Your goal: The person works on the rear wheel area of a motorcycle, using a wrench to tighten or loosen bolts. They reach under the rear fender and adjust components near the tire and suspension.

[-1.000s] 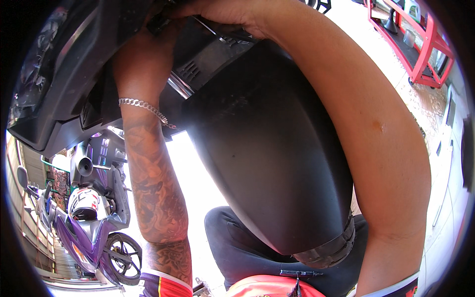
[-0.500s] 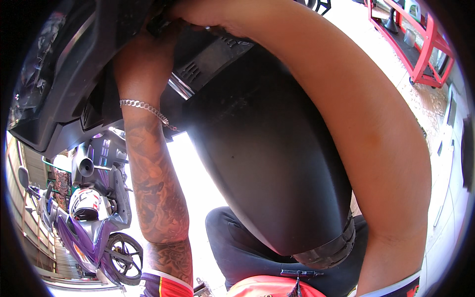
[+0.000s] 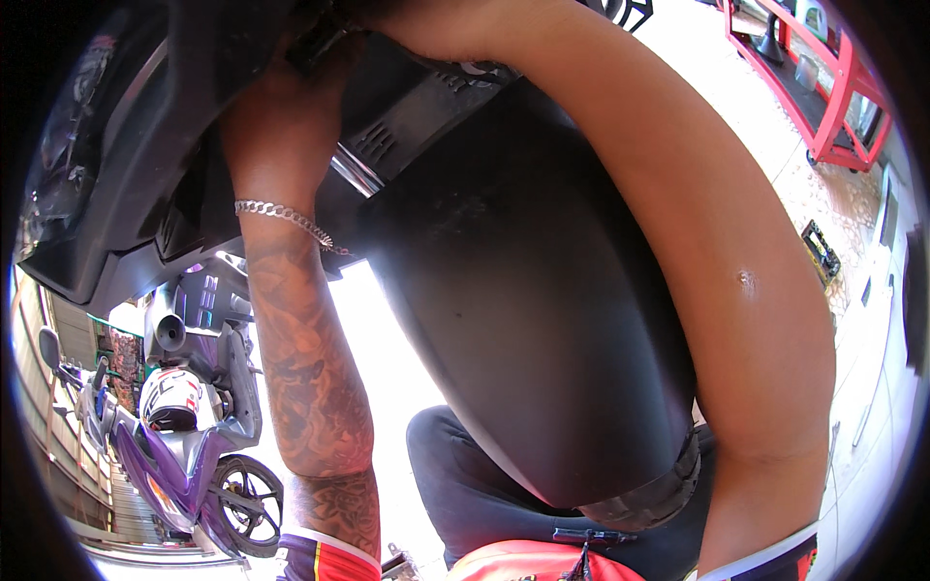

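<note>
A motor scooter's black front fender [image 3: 542,320] fills the middle, with a strip of tyre [image 3: 659,489] showing beneath its lower end. Above it is the dark underside of the black front bodywork [image 3: 97,242]. My left hand [image 3: 286,116], a chain bracelet at its wrist, reaches up into that shadow; its fingers are lost in the dark. From the right my bent right arm crosses over the fender, and my right hand [image 3: 426,29] is beside the left at the top edge, its fingers hidden. A shiny metal fork tube [image 3: 356,170] shows between hands and fender. Whatever either hand holds is not visible.
A purple scooter [image 3: 165,455] with a white helmet [image 3: 172,399] on it stands at the left. A red tool cart [image 3: 833,126] is at the upper right. Near my right elbow a black tool case [image 3: 821,252] lies on the floor.
My right hand and forearm have shifted slightly right, uncovering part of the vented panel. The black case beside the arm has come into view. My left arm has hardly moved.
</note>
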`<state>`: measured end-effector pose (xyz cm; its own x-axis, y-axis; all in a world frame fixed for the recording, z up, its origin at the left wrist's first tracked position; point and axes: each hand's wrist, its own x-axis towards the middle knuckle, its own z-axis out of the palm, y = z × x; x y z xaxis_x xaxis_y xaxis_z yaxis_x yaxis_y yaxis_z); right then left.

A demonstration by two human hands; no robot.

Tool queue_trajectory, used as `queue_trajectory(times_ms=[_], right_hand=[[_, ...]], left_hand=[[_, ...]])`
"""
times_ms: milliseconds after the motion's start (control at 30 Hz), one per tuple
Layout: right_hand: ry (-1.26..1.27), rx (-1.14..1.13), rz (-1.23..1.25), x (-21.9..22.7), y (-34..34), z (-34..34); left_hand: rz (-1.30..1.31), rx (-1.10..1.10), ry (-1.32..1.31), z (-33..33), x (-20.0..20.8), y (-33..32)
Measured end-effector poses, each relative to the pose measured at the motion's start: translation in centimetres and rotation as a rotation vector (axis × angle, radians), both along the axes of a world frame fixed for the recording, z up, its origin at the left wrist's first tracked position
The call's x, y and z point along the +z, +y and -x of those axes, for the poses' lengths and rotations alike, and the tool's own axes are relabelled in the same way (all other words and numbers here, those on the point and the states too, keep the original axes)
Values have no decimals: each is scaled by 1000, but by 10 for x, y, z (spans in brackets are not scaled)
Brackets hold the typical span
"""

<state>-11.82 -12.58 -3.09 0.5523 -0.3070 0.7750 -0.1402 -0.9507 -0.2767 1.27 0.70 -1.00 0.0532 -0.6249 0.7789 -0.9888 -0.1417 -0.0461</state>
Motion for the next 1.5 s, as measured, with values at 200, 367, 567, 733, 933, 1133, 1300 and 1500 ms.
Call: queue_trajectory(times_ms=[200, 367, 567, 733, 933, 1133, 1300, 1500], right_hand=[[30, -189, -2, 5, 7, -8], [21, -210, 30, 0, 7, -14], [-3, -121, 128, -3, 4, -20], [-81, -22, 26, -7, 13, -6], [-527, 365, 301, -9, -4, -26], [-418, 378, 131, -19, -15, -43], [-350, 329, 96, -12, -14, -45], [-319, 355, 14, -10, -17, -44]], left_hand=[[36, -20, -8, -2, 3, -4], [-39, 11, 76, 12, 13, -1], [21, 80, 37, 13, 5, -3], [-11, 80, -51, -3, 2, 0], [-35, 93, -75, -1, 0, 3], [-21, 46, -22, -5, 2, 3], [5, -54, -36, -10, 7, -1], [-25, -73, -36, -1, 8, 0]])
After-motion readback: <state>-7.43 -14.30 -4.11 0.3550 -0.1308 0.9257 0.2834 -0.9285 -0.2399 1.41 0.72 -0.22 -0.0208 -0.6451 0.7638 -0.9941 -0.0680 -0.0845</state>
